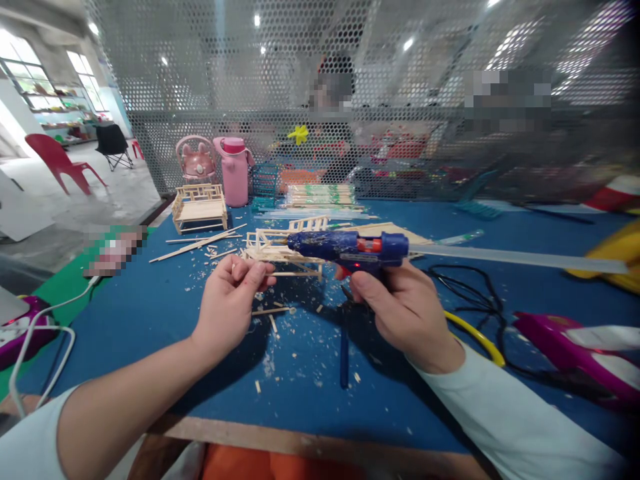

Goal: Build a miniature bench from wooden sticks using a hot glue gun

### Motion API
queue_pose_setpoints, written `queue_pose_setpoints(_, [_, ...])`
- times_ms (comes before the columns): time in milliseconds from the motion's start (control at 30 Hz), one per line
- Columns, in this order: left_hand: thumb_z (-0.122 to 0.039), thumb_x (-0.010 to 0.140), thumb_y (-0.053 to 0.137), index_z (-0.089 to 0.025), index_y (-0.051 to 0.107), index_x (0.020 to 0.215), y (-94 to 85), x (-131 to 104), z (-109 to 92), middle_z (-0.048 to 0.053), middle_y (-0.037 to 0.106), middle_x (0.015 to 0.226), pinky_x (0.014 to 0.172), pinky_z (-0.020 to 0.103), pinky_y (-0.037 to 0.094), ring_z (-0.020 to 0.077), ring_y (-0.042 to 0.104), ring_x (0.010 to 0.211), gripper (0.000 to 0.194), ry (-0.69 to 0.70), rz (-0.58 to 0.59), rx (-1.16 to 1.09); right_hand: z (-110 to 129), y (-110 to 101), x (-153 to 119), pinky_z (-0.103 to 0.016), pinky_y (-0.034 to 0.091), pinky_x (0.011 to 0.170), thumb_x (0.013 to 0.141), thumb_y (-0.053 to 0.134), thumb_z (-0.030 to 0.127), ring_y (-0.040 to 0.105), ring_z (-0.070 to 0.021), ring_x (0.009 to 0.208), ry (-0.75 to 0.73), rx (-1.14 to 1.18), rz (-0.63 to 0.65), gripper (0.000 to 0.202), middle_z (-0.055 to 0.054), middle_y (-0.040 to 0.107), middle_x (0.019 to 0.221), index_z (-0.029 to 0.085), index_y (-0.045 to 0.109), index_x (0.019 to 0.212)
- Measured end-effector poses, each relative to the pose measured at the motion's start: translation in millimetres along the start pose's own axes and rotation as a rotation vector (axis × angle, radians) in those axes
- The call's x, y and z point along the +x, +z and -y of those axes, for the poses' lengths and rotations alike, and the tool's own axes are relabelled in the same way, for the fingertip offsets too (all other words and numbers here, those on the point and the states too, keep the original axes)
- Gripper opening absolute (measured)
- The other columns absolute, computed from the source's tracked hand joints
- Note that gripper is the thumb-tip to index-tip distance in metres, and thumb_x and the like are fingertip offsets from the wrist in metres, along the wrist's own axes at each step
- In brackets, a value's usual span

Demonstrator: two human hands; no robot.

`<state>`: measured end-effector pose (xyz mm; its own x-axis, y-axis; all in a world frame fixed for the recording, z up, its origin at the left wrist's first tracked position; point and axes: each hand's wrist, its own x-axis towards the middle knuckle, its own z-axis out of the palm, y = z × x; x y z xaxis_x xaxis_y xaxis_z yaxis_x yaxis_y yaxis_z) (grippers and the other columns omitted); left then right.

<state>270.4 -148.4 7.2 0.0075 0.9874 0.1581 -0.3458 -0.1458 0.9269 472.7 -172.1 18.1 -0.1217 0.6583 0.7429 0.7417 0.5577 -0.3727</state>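
A blue glue gun (325, 247) is in the grip of my right hand (400, 303), its nozzle pointing left and a long clear glue stick (505, 257) sticking out of its back. My left hand (233, 300) pinches a small wooden frame of thin sticks (295, 273), just below and left of the nozzle. Whether the nozzle touches the wood cannot be made out. Behind my hands lie more stick pieces (310, 223). A finished-looking miniature wooden bench (200, 210) stands at the back left of the blue table (165, 347).
Loose sticks (200, 243) and scraps lie around. A blue-handled tool (344, 353) lies below my right hand. Black cable (475, 293), a yellow handle (475, 337) and a purple power strip (575, 347) are at right. A pink bottle (235, 173) stands before the mesh screen (280, 87).
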Motion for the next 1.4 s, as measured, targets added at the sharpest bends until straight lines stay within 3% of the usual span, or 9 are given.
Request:
queue_pose_setpoints(400, [-0.025,0.07,0.071,-0.018,0.032,0.059,0.3,-0.3,-0.9,-0.002,0.062,0.067,0.066,0.022,0.053,0.0103,0.065,0.066,0.041,0.003,-0.001,0.009,1.3,-0.2,0.3,-0.04,0.052,0.078,0.089,0.045,0.038,0.064,-0.0244,0.09,0.005,0.037,0.046,0.024,-0.006,0.068,0.085,0.024,0.065,0.089])
queue_pose_setpoints(633, [-0.027,0.069,0.072,-0.019,0.031,0.059,0.3,-0.1,-0.3,-0.002,0.062,0.067,0.066,0.022,0.053,0.0104,0.064,0.066,0.043,0.002,-0.005,-0.002,1.3,-0.6,-0.3,-0.04,0.051,0.079,0.089,0.046,0.036,0.064,-0.0234,0.086,0.008,0.023,-0.009,0.025,-0.004,0.066,0.07,0.025,0.062,0.073])
queue_pose_setpoints(800, [-0.029,0.066,0.075,-0.019,0.032,0.059,0.7,-0.3,-0.8,-0.002,0.06,0.066,0.068,0.024,0.054,0.0115,0.065,0.069,0.044,-0.006,-0.008,-0.002,0.7,-0.5,0.7,-0.04,0.052,0.08,0.088,0.048,0.036,0.064,-0.0249,0.092,-0.008,0.029,-0.023,0.027,-0.005,0.067,0.079,0.024,0.058,0.065])
queue_pose_setpoints(1167, [-0.024,0.071,0.071,-0.019,0.032,0.059,0.5,-0.1,-0.8,-0.002,0.061,0.066,0.065,0.021,0.053,0.0096,0.064,0.066,0.04,0.003,0.004,-0.009,0.9,0.8,-1.0,-0.04,0.051,0.078,0.088,0.048,0.037,0.064,-0.0248,0.09,0.033,0.006,-0.051,0.021,-0.005,0.068,0.083,0.025,0.064,0.082])
queue_pose_setpoints(1400, [-0.025,0.07,0.072,-0.018,0.032,0.059,0.4,-0.7,-0.7,-0.002,0.061,0.066,0.065,0.022,0.053,0.0101,0.064,0.066,0.042,0.008,0.006,-0.01,1.1,0.5,-1.0,-0.039,0.05,0.08,0.088,0.049,0.032,0.063,-0.0243,0.095,0.021,-0.005,-0.044,0.019,-0.006,0.068,0.089,0.024,0.06,0.075])
